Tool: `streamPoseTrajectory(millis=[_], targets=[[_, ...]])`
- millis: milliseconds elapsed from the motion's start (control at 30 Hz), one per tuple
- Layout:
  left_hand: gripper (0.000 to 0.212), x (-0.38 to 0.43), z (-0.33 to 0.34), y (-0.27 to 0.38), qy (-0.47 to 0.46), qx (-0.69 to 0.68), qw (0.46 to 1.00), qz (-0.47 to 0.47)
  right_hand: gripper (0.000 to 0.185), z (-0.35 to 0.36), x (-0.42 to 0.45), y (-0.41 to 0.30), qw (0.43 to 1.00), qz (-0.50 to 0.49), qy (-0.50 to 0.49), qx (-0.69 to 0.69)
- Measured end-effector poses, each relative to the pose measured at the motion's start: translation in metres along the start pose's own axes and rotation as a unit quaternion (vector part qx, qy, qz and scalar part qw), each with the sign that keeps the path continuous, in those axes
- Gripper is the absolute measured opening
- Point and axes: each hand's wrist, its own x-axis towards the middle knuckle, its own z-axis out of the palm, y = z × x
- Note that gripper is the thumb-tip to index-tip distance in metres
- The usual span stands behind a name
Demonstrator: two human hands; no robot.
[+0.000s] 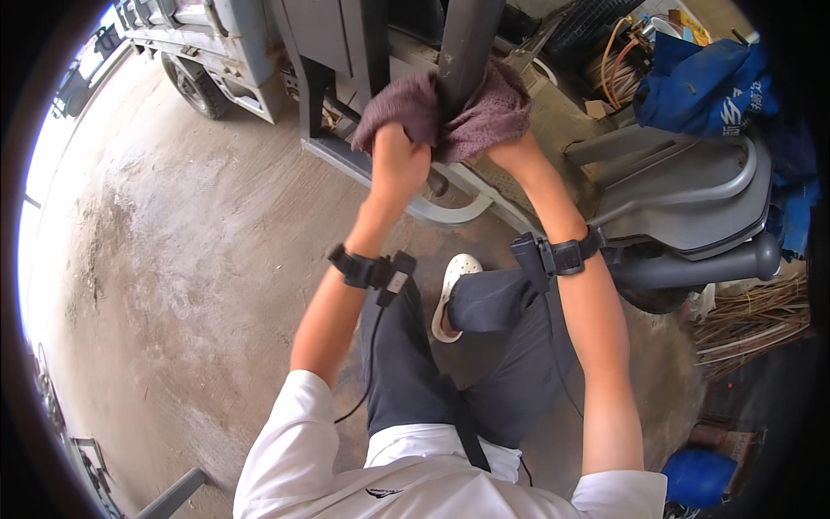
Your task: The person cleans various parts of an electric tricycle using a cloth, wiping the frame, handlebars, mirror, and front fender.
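A purple-brown towel (496,107) is wrapped partly around a dark grey metal post (463,58) of a vehicle frame. My left hand (401,159) grips its left part, the fingers mostly under the cloth. My right hand (512,150) presses into the right part, its fingers hidden by the towel, so its grip does not show. Just below the hands are a dark round knob (437,184) and a curved light-grey metal tube (454,213). Each forearm wears a black strap with a small device and a cable.
A grey vehicle seat and rail (687,194) stand at the right, with a blue cloth bag (700,84) above. Bundled sticks (758,318) lie behind. A truck (201,52) stands at the upper left. A grey bar (172,496) juts in at the lower left.
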Motion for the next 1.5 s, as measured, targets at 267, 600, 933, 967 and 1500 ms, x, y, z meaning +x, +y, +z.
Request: streamPoseTrajectory(millis=[267,600,933,967,1500], targets=[[0.026,-0.108,0.004,-0.037,0.023,-0.051,0.991,-0.124,0.061,0.049,-0.039,-0.036,0.977,0.115,0.177,0.031],[0.018,-0.119,-0.01,-0.063,0.079,-0.058,0.985,-0.139,0.05,0.09,-0.162,-0.009,0.945,0.174,-0.113,-0.254],[0.019,-0.014,0.008,-0.058,0.061,-0.086,0.989,0.104,0.034,0.077,-0.098,0.03,0.972,0.084,-0.001,-0.219],[0.019,-0.017,0.005,-0.064,0.071,-0.057,0.99,0.112,0.032,0.086,-0.107,0.032,0.976,0.133,0.033,-0.167],[0.04,-0.097,-0.01,-0.147,-0.008,0.091,0.996,-0.003,0.022,0.162,-0.121,0.038,0.964,0.257,-0.055,-0.034]])
